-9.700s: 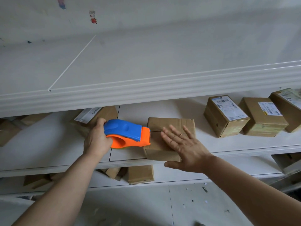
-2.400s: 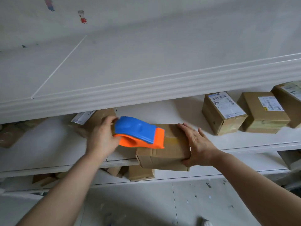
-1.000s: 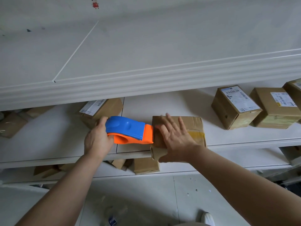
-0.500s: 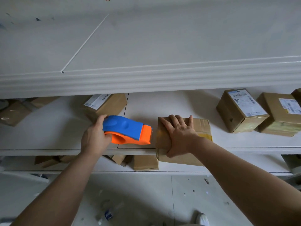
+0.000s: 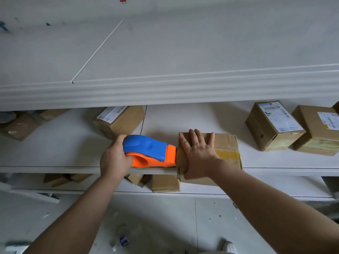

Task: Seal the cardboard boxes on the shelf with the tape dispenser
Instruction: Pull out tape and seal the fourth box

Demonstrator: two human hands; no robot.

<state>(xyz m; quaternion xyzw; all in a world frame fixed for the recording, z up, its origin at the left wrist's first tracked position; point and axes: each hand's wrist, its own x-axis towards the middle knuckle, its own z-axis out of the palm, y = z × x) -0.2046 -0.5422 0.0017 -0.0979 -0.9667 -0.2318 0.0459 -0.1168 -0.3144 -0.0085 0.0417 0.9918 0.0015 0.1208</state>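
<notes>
A cardboard box [image 5: 227, 156] sits at the front edge of the white middle shelf [image 5: 55, 154], overhanging it slightly, with a yellowish tape strip across its top. My right hand [image 5: 197, 153] lies flat on the box's left half, thumb wrapped over the front left corner. My left hand [image 5: 114, 158] grips the rear of the blue and orange tape dispenser [image 5: 150, 151]. The dispenser's orange nose touches the box's left side. The tape roll itself is hidden.
Labelled boxes stand on the same shelf: one behind the dispenser [image 5: 121, 120], two at the right [image 5: 273, 125] [image 5: 319, 129], one at far left [image 5: 20, 125]. More boxes lie on the lower shelf [image 5: 165, 183]. The upper shelf edge [image 5: 165, 90] overhangs. Debris litters the floor.
The tape dispenser has moved right until its nose meets the box's left side. My right hand stays pressed on the box top, its fingers now more spread.
</notes>
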